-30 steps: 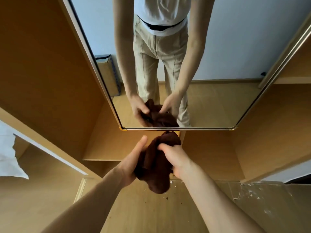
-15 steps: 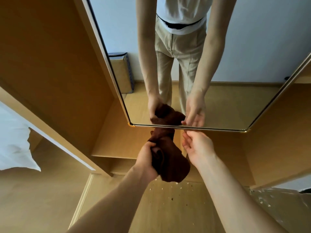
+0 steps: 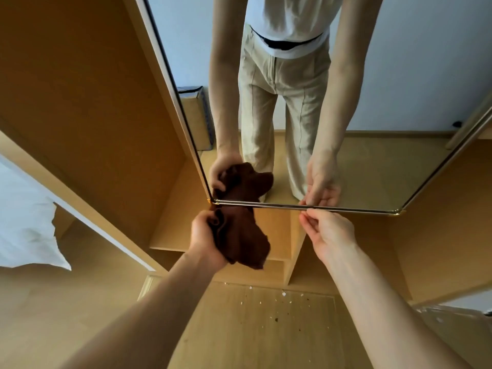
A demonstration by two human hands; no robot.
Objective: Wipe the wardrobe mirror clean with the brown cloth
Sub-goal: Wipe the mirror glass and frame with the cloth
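Mirror (image 3: 386, 115) face lies open above its lower edge; wardrobe panel (image 3: 93, 102) hems the left side

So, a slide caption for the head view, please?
Left hand grips brown cloth at mirror corner; right hand empty beside bottom edge.

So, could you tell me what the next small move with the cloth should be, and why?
Probably raise the left hand so the brown cloth presses onto the mirror, then sweep across. The cloth is bunched at the lower-left corner, meeting only the bottom frame, while the right hand sits by that frame, holding nothing.
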